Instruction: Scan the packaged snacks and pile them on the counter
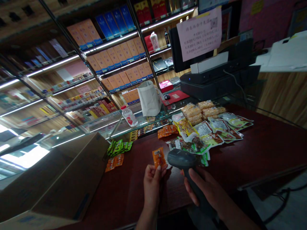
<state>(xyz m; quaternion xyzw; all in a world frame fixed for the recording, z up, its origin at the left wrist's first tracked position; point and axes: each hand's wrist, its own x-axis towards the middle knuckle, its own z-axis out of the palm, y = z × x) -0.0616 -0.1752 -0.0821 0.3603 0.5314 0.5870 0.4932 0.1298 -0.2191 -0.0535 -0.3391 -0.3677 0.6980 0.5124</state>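
My left hand (153, 179) pinches an orange snack packet (158, 157) by its lower edge, with the barcode side up. My right hand (203, 185) is wrapped round the handle of a black barcode scanner (181, 158), whose head points left toward the packet. More orange packets (114, 162) lie beside a pile of green packets (120, 147) to the left. Another pile of orange packets (167, 131) sits farther back. Behind the scanner are clear and green snack bags (184, 143), flat vacuum-packed bags (223, 129) and wrapped tan snacks (200, 111).
A large open cardboard box (64, 179) stands at the left of the dark red table (271, 143). On the glass counter beyond are a bottle (129, 116), a white bag (149, 99) and a monitor with a pink notice (200, 35). Stocked shelves line the back.
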